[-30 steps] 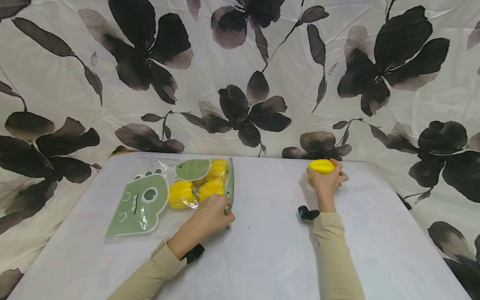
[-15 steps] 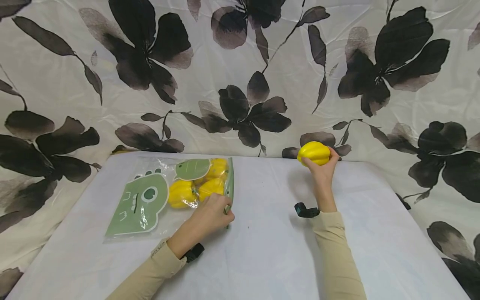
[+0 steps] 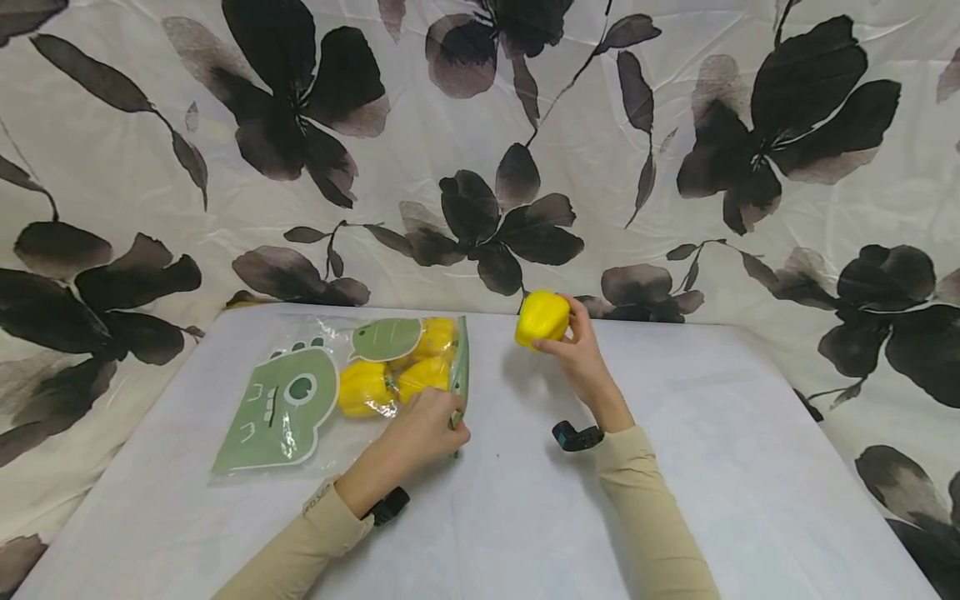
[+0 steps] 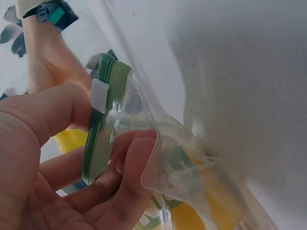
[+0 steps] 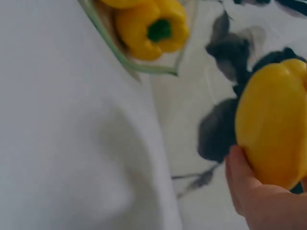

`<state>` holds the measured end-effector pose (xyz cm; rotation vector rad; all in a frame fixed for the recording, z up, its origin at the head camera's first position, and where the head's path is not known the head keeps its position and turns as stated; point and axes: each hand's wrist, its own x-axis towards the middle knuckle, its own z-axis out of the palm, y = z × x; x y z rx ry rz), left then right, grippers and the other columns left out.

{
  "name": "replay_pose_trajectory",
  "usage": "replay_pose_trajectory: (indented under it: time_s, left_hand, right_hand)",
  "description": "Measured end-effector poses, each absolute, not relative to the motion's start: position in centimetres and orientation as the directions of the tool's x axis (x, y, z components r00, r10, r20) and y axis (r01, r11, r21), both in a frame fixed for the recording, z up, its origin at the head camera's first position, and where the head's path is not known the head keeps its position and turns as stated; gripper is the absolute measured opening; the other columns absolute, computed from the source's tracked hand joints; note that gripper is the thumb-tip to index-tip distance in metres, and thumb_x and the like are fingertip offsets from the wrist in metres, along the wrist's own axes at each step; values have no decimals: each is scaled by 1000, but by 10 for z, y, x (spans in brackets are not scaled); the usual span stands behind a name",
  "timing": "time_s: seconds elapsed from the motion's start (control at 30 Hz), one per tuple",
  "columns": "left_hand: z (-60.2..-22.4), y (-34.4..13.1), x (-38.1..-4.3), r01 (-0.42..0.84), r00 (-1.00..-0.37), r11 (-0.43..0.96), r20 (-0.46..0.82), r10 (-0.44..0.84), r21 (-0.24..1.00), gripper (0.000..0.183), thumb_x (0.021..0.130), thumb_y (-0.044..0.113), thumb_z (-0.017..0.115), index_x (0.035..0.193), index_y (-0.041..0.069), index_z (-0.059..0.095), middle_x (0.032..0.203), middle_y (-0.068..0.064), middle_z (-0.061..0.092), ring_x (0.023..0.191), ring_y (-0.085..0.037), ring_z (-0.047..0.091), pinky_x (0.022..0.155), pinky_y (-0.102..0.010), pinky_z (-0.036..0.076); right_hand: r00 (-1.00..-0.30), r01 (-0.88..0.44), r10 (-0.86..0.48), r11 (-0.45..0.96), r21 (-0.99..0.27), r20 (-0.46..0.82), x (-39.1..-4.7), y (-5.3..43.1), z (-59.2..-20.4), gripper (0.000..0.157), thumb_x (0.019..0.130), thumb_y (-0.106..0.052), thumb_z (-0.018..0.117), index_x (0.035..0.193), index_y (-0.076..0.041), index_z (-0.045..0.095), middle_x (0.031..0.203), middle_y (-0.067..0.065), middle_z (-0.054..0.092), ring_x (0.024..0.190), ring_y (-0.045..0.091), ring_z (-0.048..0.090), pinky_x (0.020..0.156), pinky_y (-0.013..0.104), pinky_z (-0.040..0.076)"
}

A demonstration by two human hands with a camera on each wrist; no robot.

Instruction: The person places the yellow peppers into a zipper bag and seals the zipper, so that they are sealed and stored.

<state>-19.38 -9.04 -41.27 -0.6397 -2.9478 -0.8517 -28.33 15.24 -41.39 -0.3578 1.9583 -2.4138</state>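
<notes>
Lying flat on the left part of the white table (image 3: 750,467) was a clear, crinkly plastic zip bag (image 3: 300,400) printed with a matte green cartoon dinosaur, and through its glossy film three smooth, lobed yellow peppers (image 3: 390,375) showed, bunched toward the mouth of the bag, which faced the middle of the table. The green zip strip (image 3: 459,367) ran along that edge, stiff and ribbed, with a small white slider tab (image 4: 100,96) clipped over it. The left hand (image 3: 427,429) rested at the near corner of the mouth, thumb and curled fingers pinching the strip and the thin film just beside it, so that the plastic puckered into soft folds around the fingertips (image 4: 139,148). A black strap (image 3: 390,504) sat at that wrist, at the end of a beige knit sleeve. To the right of the bag, raised above the table and close to the open mouth but apart from it, the right hand (image 3: 577,354) held a fourth yellow pepper (image 3: 542,317), waxy and blocky, its fingers and thumb curled about its lower side. Behind everything hung a wrinkled cream cloth (image 3: 120,150) patterned with large, dark, inky flowers.
</notes>
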Motion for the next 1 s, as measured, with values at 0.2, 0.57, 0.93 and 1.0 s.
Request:
replay_pose_trajectory:
  time_s: [0.2,0.57,0.93,1.0]
  left_hand:
    - [-414,-91,-194,395,-912,763,121,391,512,21,76,1,70,63,10,56,53,3,44,48,-9,39,43,-21,32]
    - [-414,-92,-194,443,-887,740,128,443,506,19,76,0,71,66,9,58,54,6,38,49,-8,36,45,-21,31]
    - [-413,-92,-196,466,-875,719,147,461,515,8,75,-4,69,80,2,67,58,4,43,48,-7,35,44,-20,32]
    - [-412,-91,-196,454,-880,724,137,454,519,7,75,-4,69,76,3,66,57,4,43,47,-7,35,44,-20,31]
  right_hand:
    - [-945,-23,-327,14,-1000,17,-282,129,-434,83,79,5,68,150,-15,30,143,18,37,120,32,47,97,34,43]
    - [-886,-39,-464,98,-994,-10,-273,97,-450,81,81,-3,70,151,-10,30,147,12,39,128,29,43,111,44,31]
    - [-811,-11,-579,157,-988,-83,-273,93,-451,100,88,-7,69,160,-21,1,164,6,14,144,29,30,118,47,19]
    - [-826,0,-554,174,-985,-98,-274,95,-450,97,89,-12,69,160,-23,4,163,8,14,144,32,30,117,52,17]
